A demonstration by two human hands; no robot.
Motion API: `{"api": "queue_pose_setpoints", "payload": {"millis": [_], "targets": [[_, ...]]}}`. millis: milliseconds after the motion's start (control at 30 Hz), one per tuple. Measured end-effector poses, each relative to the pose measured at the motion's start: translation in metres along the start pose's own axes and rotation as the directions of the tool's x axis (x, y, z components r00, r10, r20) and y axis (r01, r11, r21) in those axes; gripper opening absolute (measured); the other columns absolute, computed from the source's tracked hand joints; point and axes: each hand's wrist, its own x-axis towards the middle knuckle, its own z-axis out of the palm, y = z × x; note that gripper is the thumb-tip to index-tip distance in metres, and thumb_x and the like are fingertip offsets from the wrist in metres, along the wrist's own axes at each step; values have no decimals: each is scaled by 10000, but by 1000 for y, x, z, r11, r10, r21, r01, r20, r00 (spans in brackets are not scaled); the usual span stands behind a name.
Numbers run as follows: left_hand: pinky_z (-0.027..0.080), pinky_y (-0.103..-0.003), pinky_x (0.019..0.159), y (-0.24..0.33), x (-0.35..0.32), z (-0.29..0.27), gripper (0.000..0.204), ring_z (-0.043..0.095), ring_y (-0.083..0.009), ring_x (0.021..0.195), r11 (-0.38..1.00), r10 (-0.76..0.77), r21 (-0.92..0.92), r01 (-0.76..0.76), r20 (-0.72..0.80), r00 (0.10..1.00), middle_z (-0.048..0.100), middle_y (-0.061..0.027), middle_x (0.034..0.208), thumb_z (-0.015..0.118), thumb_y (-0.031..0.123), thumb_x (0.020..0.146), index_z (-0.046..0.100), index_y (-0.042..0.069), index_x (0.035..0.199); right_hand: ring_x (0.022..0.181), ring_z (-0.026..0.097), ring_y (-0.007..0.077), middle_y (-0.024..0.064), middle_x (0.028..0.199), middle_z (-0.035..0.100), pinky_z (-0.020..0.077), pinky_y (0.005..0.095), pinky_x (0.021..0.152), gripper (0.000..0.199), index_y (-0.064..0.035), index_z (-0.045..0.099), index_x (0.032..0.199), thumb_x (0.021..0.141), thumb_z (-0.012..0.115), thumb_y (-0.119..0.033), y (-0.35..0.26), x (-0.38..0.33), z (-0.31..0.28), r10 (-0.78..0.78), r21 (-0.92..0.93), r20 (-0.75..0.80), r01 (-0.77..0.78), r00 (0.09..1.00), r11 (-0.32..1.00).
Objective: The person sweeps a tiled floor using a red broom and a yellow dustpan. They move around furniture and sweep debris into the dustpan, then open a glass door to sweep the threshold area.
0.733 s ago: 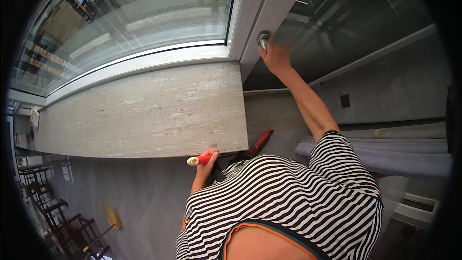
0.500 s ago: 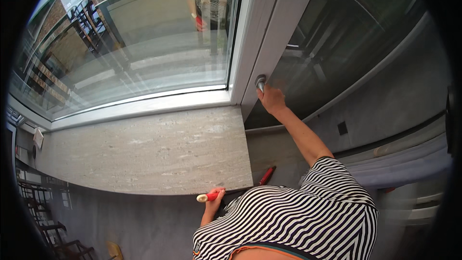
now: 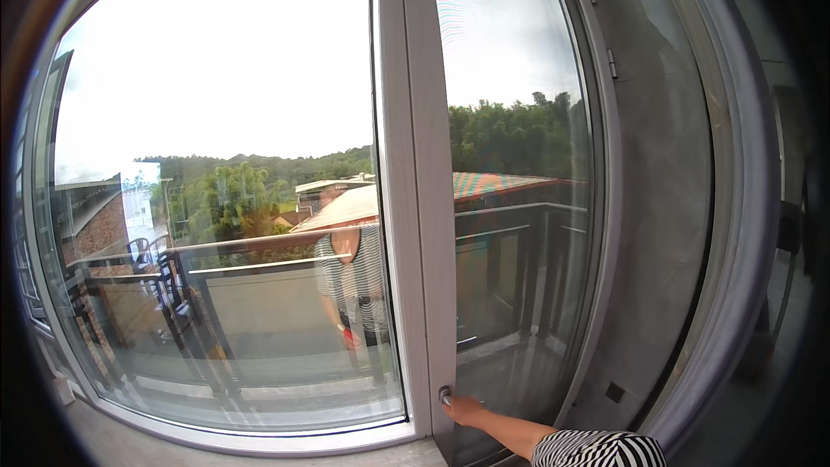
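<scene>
Beyond the fixed pane [image 3: 216, 207], dark chairs [image 3: 160, 272] stand before wooded hills [image 3: 510, 134].

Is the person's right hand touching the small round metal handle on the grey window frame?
Touching: the head view shows the right hand closed against the metal handle, no gap between them.

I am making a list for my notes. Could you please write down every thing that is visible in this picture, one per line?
door handle: one, silver metal, low on the door frame, right hand on it
glass door: one, grey-white frame, right of centre
window pane: one, large, clear, on the left; shows a reflection of a person in a striped shirt
window sill: one, pale stone, bottom left
balcony railing: one, dark with metal top rail, outside behind the glass
chairs: a few, dark, outside at left
roofs: several, reddish, beyond the railing
trees: many, green, far off
right hand: one, fingers on the handle, bottom centre
striped sleeve: one, black and white, bottom right
left hand: not in view
</scene>
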Motion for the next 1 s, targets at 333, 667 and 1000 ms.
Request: {"api": "queue_pose_setpoints", "payload": {"millis": [333,667,1000], "targets": [[459,-265,702,0,6,0,224,580,-121,745,999,23,44,-24,29,999,646,-54,784,635,236,833,651,29,918,1014,563,377,219,1074,592,411,471,871,503,8,547,1067,895,368,-429,-12,0,12,106,100,61,-111,993,989],[460,-271,686,-14,-14,8,248,583,-129,730,998,-19,57,16,41,999,648,-60,767,633,261,829,657,30,919,998,572,369,216,1061,599,422,481,851,476,-6,552,1066,888,357,-401,-9,-4,5,76,133,62,-84,995,988],[462,-276,669,-140,-83,-39,272,586,-137,716,987,-108,109,114,-66,992,650,-67,749,631,285,826,663,32,921,887,607,367,212,942,631,457,466,790,421,-12,587,992,858,431,-380,-19,17,-12,34,92,-15,-33,999,995]]}}
